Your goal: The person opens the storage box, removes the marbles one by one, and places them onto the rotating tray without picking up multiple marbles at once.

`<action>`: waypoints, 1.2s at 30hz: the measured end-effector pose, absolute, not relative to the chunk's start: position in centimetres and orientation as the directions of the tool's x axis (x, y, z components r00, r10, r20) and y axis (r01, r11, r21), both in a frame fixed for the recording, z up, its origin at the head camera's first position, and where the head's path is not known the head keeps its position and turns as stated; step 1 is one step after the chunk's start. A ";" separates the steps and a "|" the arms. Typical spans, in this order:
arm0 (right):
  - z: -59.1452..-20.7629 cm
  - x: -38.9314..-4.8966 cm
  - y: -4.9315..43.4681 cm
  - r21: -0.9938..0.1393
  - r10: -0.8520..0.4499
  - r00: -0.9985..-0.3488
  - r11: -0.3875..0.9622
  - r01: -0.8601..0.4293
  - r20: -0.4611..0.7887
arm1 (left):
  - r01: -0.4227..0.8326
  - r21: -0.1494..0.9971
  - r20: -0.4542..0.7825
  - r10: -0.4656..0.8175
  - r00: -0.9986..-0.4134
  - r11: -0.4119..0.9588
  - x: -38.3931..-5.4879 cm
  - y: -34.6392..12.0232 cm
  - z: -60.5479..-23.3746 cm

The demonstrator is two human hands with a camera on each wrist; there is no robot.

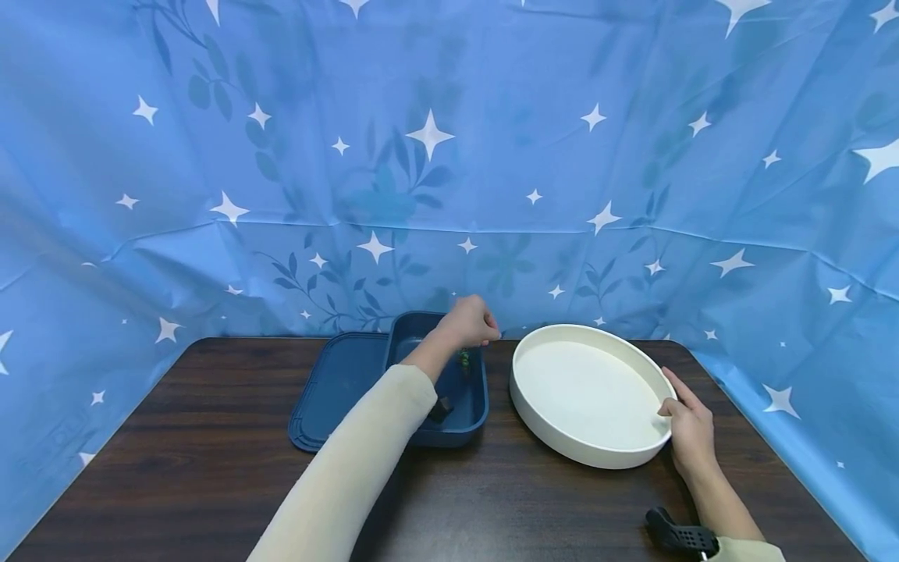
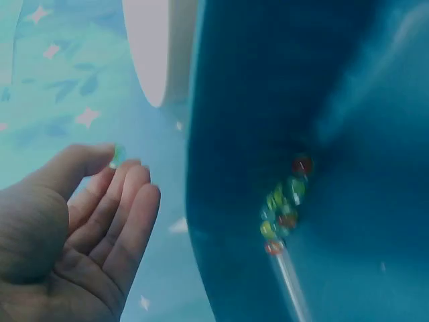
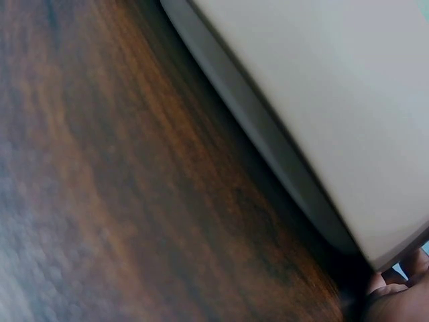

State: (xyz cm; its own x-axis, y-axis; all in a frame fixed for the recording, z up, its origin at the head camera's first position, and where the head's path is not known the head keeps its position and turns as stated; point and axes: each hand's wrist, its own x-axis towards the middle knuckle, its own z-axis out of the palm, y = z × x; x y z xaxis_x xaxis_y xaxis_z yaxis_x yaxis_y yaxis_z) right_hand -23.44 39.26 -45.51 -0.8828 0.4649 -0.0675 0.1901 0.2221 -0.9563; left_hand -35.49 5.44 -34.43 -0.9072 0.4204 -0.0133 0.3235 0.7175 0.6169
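Note:
My left hand (image 1: 469,321) is raised above the far right edge of the dark blue box (image 1: 449,439). Between its thumb and fingertips it pinches a small green glass marble (image 2: 119,156). Several clear marbles (image 2: 285,208) with coloured swirls lie clustered inside the box, at one end of a pale rod-like strip. On the right, my right hand (image 1: 691,429) grips the rim of a round white tray (image 1: 590,390), thumb over the edge. In the right wrist view only a bit of that hand (image 3: 395,298) shows, below the tray's side.
A flat blue lid (image 1: 344,390) lies left of the box, partly under it. The left forearm hides part of both. Some dark item (image 1: 441,409) is inside the box near the sleeve. A blue star-patterned curtain (image 1: 449,195) hangs behind the dark wooden table (image 1: 211,468).

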 end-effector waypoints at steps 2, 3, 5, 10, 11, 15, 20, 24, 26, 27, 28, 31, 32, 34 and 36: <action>-45.5 -23.4 39.3 -0.955 0.468 -0.881 0.225 0.193 -0.068 | 0.317 0.620 -0.015 0.416 -0.909 0.718 -35.1 6.4 -34.2; -45.5 -23.4 39.3 -0.954 0.469 -0.880 0.227 0.195 -0.068 | 0.317 0.619 -0.016 0.415 -0.910 0.718 -34.9 6.9 -34.1; -45.6 -23.5 39.3 -0.953 0.468 -0.881 0.231 0.195 -0.067 | 0.308 0.625 -0.023 0.412 -0.911 0.717 -34.6 7.9 -34.0; -45.7 -23.4 39.5 -0.952 0.471 -0.880 0.234 0.200 -0.069 | 0.306 0.631 -0.049 0.431 -0.901 0.712 -34.1 10.5 -34.2; -45.7 -23.4 39.5 -0.950 0.471 -0.879 0.237 0.202 -0.069 | 0.309 0.633 -0.053 0.439 -0.897 0.709 -34.0 11.0 -34.3; -45.6 -23.3 39.4 -0.943 0.471 -0.879 0.256 0.212 -0.069 | 0.303 0.643 -0.071 0.448 -0.891 0.704 -33.6 12.5 -35.1; -45.6 -23.3 39.3 -0.949 0.461 -0.885 0.243 0.202 -0.071 | 0.266 0.622 -0.096 0.409 -0.908 0.736 -33.1 14.4 -36.4; -45.7 -23.4 39.2 -0.956 0.460 -0.885 0.220 0.193 -0.073 | 0.253 0.606 -0.119 0.401 -0.908 0.754 -32.6 15.6 -37.5; -45.7 -23.4 39.1 -0.956 0.465 -0.882 0.220 0.194 -0.072 | 0.261 0.588 -0.124 0.405 -0.906 0.765 -32.5 16.1 -38.0; -45.7 -23.4 39.1 -0.956 0.466 -0.882 0.222 0.193 -0.070 | 0.264 0.581 -0.125 0.405 -0.906 0.770 -32.5 16.2 -38.2; -45.7 -23.4 39.0 -0.956 0.467 -0.882 0.223 0.191 -0.068 | 0.270 0.576 -0.123 0.408 -0.905 0.771 -32.4 16.4 -38.4; -45.6 -23.5 39.0 -0.957 0.467 -0.882 0.223 0.185 -0.061 | 0.277 0.571 -0.118 0.411 -0.904 0.773 -32.4 16.7 -39.1; -45.6 -23.5 39.0 -0.957 0.468 -0.882 0.224 0.184 -0.060 | 0.280 0.570 -0.118 0.414 -0.903 0.772 -32.4 16.7 -39.2; -45.5 -23.5 39.0 -0.957 0.469 -0.881 0.223 0.184 -0.060 | 0.288 0.568 -0.115 0.420 -0.900 0.771 -32.3 16.8 -39.5; -45.5 -23.5 39.0 -0.957 0.472 -0.879 0.223 0.185 -0.060 | 0.298 0.561 -0.110 0.427 -0.898 0.772 -32.3 17.0 -39.8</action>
